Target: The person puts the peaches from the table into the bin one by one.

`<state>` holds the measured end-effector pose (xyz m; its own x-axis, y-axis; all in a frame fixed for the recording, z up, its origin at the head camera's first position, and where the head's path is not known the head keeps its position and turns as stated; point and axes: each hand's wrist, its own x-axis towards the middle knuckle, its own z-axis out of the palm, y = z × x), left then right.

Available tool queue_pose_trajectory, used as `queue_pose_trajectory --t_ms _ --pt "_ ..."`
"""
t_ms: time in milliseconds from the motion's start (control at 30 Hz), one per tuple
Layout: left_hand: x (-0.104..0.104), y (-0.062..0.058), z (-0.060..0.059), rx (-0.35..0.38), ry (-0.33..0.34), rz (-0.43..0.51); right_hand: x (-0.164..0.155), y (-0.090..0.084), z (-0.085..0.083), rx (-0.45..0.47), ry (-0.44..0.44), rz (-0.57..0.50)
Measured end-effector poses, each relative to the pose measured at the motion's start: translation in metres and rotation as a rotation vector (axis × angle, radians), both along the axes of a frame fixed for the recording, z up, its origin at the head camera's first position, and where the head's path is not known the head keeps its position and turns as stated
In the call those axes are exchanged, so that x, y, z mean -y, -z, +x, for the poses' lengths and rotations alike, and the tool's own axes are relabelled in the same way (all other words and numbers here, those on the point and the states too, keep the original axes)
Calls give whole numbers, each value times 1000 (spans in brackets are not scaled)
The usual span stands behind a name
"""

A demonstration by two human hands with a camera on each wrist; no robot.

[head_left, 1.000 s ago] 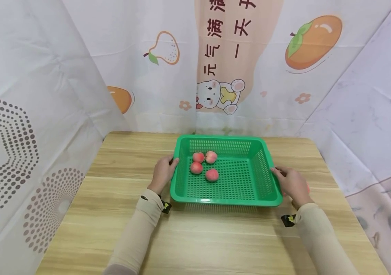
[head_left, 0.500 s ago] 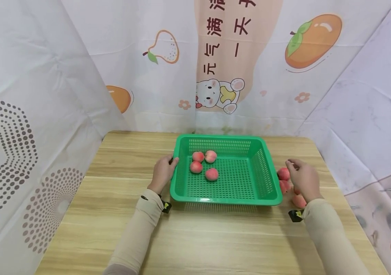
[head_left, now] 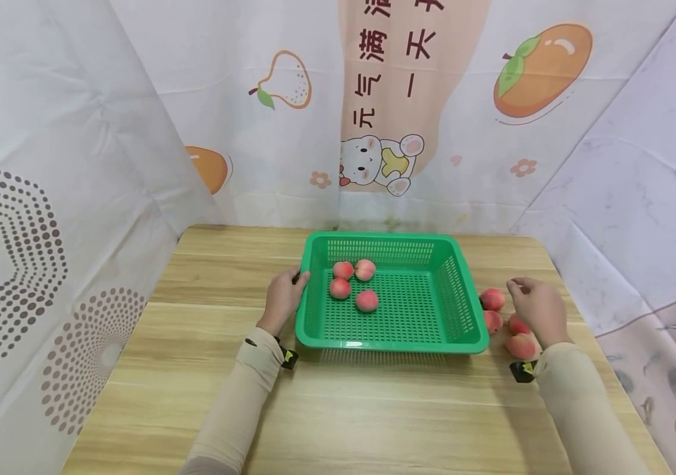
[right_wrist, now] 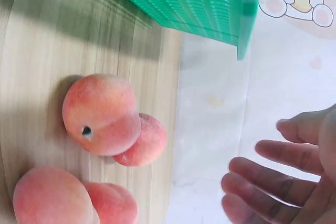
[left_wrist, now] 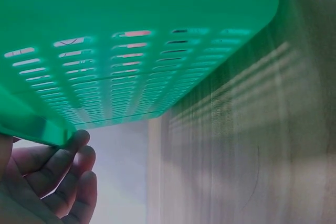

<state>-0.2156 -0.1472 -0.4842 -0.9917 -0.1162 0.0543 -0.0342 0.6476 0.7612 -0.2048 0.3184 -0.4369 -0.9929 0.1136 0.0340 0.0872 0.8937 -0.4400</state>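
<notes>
Green plastic mesh, the basket (head_left: 391,293) sits on the wooden desk (head_left: 207,369) near its far edge, and I have my left hand (head_left: 283,298) clamped on its left rim, thumb over the lip and fingers (left_wrist: 63,169) curled beneath, as the left wrist view shows. Four peaches (head_left: 352,285) lie inside toward the back left. My right hand (head_left: 536,309) hovers with loose, parted fingers (right_wrist: 262,174), holding nothing, just beyond four loose peaches (head_left: 506,320) bunched on the desk beside the basket's right wall. I judge the risk to be a roll: these are round fruit close to the desk's right edge, and a careless brush from my hand could send one off. Too hard a pinch could also bruise one.
</notes>
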Motion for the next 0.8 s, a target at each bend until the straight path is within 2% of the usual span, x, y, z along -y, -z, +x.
queue_pose_trajectory --t_ms 133,433,600,800 --pt "0 1 0 -4 -3 3 -6 -1 1 43 -30 28" --pt "2 -1 -1 45 7 -22 -18 -7 9 278 -105 83" --pt "3 0 -1 36 14 -38 -23 -6 10 320 -132 89" --pt "1 1 -1 29 20 -21 -32 -7 9 388 -210 125"
